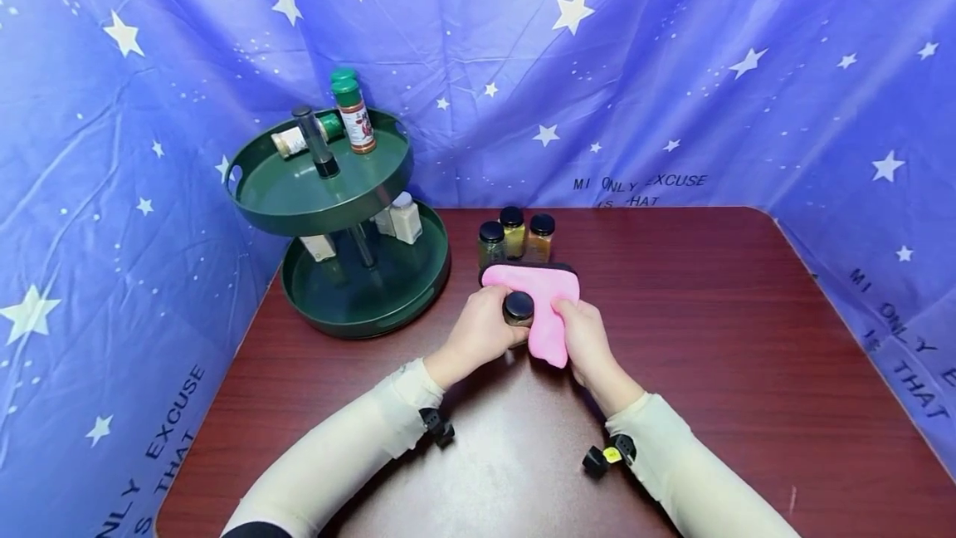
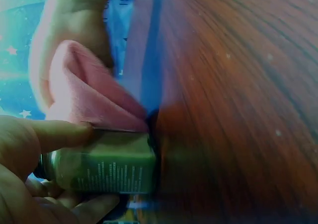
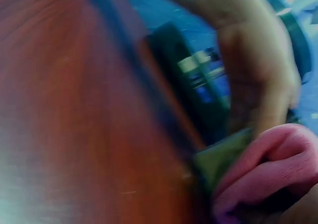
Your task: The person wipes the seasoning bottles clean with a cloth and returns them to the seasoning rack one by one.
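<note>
My left hand (image 1: 478,330) grips a small square glass jar (image 2: 112,164) with a black lid, a label of fine print and greenish contents. In the head view mostly its lid (image 1: 519,305) shows. My right hand (image 1: 588,343) pinches a pink cloth (image 1: 548,326), thumb on top, beside the jar. The cloth is folded and lies against the jar's side in the left wrist view. A dark edge shows along the cloth's far side. In the right wrist view the cloth (image 3: 278,167) hides much of the jar. Whether the jar's base touches the table cannot be told.
Three black-lidded jars (image 1: 512,231) stand just behind the cloth. To the left is a green two-tier turntable (image 1: 321,218), with green-capped shakers (image 1: 357,127) above, one lying down, and pale containers (image 1: 406,218) below. A starry blue curtain (image 1: 485,48) surrounds the brown table (image 1: 709,330).
</note>
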